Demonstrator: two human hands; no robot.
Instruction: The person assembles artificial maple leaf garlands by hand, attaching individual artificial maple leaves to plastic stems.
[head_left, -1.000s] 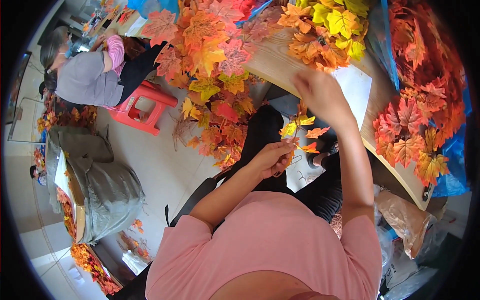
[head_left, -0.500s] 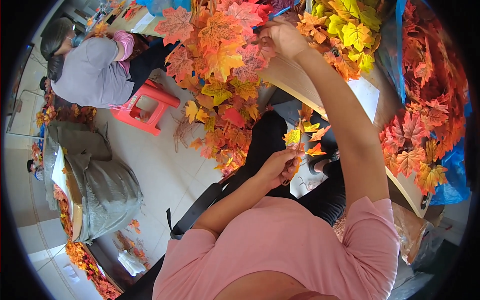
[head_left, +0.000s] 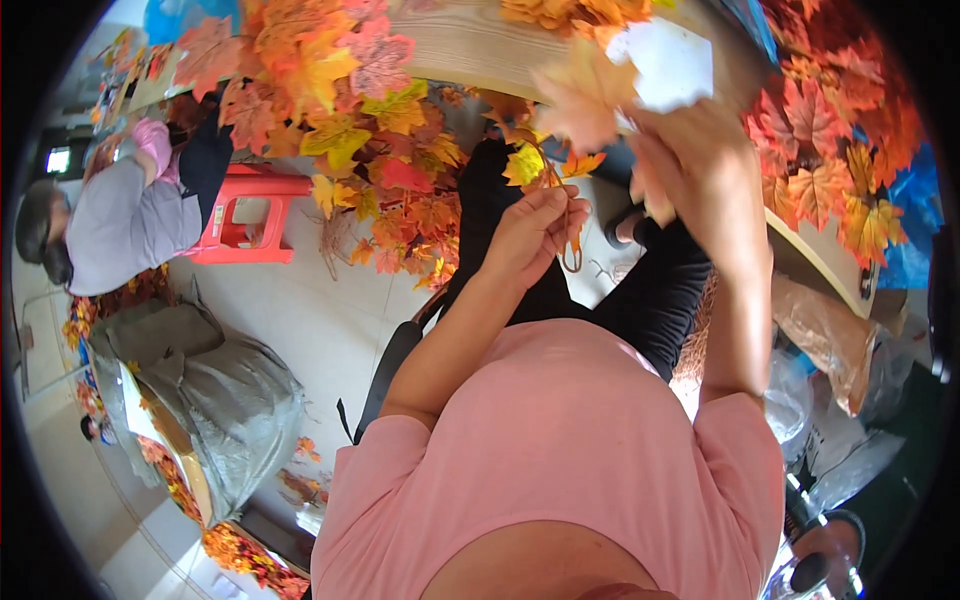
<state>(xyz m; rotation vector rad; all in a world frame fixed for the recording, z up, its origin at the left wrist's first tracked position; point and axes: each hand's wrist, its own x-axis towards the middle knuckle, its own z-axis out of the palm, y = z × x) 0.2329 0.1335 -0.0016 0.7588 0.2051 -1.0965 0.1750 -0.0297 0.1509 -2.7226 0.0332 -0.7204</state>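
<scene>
My left hand (head_left: 535,230) is closed, pinching the brown stem of an artificial maple leaf garland (head_left: 524,166) in front of my lap. Small yellow and orange leaves stick up beyond the fingers, and a loop of the stem hangs below them. My right hand (head_left: 705,170), smeared by motion, is to the right of it and grips artificial maple leaves (head_left: 588,95) in pale orange and pink. One of these leaves reaches past the fingers toward the table; another hangs below them. A gap shows between the two hands.
On the wooden table (head_left: 465,45) lie orange leaves and white paper (head_left: 665,62). A leaf pile (head_left: 375,175) spills over its left edge; red leaves (head_left: 825,120) are heaped at right. A co-worker (head_left: 130,220) sits on a red stool (head_left: 245,215). A grey-covered box (head_left: 215,390) stands left.
My right hand has come back from the leaf pile on the table and now carries pale leaves near my left hand. My left hand keeps hold of the stem. The view has shifted.
</scene>
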